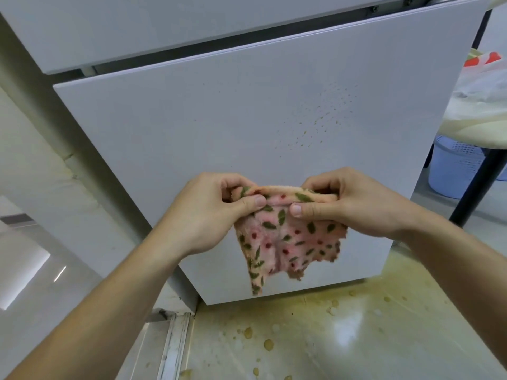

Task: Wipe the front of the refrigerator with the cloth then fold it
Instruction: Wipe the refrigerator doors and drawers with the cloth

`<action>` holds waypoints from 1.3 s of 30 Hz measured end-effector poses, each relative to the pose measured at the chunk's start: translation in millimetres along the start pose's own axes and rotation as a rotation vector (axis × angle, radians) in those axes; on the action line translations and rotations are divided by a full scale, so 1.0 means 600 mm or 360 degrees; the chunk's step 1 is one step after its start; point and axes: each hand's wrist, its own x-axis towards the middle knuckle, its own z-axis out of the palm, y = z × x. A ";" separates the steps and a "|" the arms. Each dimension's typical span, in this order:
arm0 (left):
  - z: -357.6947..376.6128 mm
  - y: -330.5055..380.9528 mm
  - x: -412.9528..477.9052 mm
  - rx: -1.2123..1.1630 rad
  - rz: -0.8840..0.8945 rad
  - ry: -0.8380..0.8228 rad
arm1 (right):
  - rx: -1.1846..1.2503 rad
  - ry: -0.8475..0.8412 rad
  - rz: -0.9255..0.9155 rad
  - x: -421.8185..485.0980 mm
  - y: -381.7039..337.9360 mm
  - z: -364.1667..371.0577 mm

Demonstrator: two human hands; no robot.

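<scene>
The left hand point(208, 215) pinches the upper left corner of the cloth point(285, 242), its thumb lying flat on the near face and its curled fingers point(230, 185) tucked behind the top edge, so this hand is clamped on fabric and not loose. The cloth, pink with green leaves and red dots, hangs in the air between the two hands, low in front of the refrigerator door point(192, 127); whether it touches the panel cannot be told. It looks light, soft and quite limp: the top edge sags in a shallow roll between the two pinches, the body drops in loose creases, and the lower edge is ragged and uneven. Such a thing will not keep a shape by itself, so the corners of the top edge seem the best places to take hold, pulled gently apart to flatten it before any fold. The right hand point(348, 207) grips the upper right corner the same way, thumb in front, fingers curled over and behind. Above and to the right of this hand, yellowish specks point(321, 119) dot the door, which suggests wiping is not finished, and a pale basket point(452, 171) stands on the floor at the far right
</scene>
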 end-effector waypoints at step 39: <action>-0.017 -0.147 0.083 0.0785 0.0848 0.1796 | -0.1503 0.1967 -0.0876 0.225 -0.041 0.110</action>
